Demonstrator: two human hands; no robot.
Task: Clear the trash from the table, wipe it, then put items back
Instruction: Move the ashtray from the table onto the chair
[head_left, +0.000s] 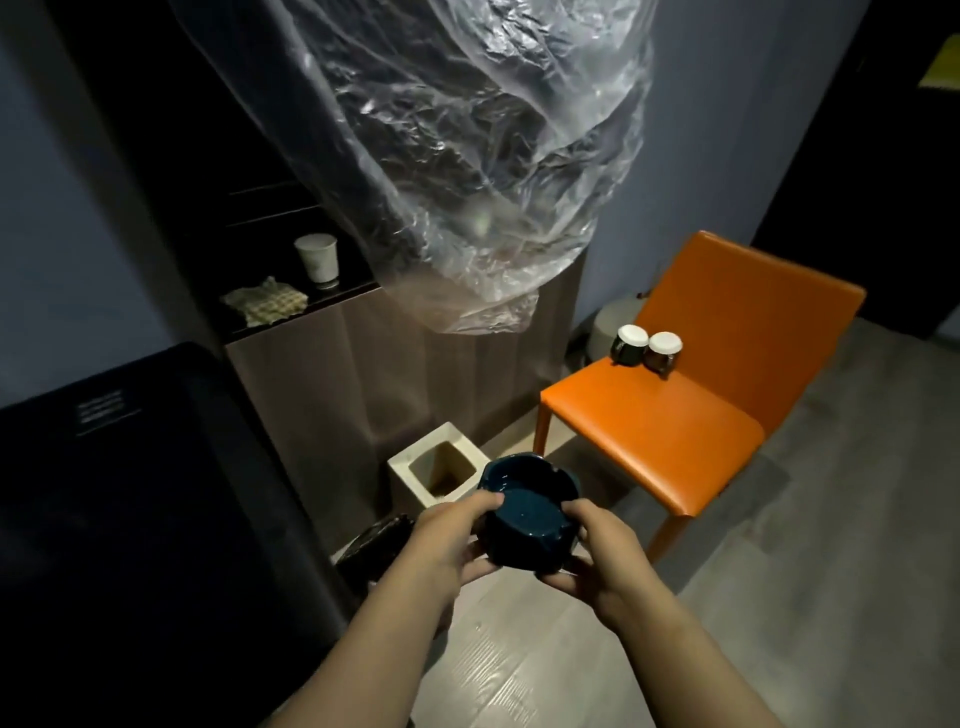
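A dark blue ashtray is held in front of me, tilted so its open top faces away. My left hand grips its left side and my right hand grips its right side, thumbs over the rim. Just beyond it on the floor stands a square white bin with an open top. A dark bin with a black liner sits partly hidden behind my left hand. Two dark cups with white insides stand on the seat of an orange chair.
A large clear plastic bag hangs in the upper middle of the view. A shelf at the left holds a white paper cup and a checked cloth. A black table fills the lower left. Grey wood floor lies below.
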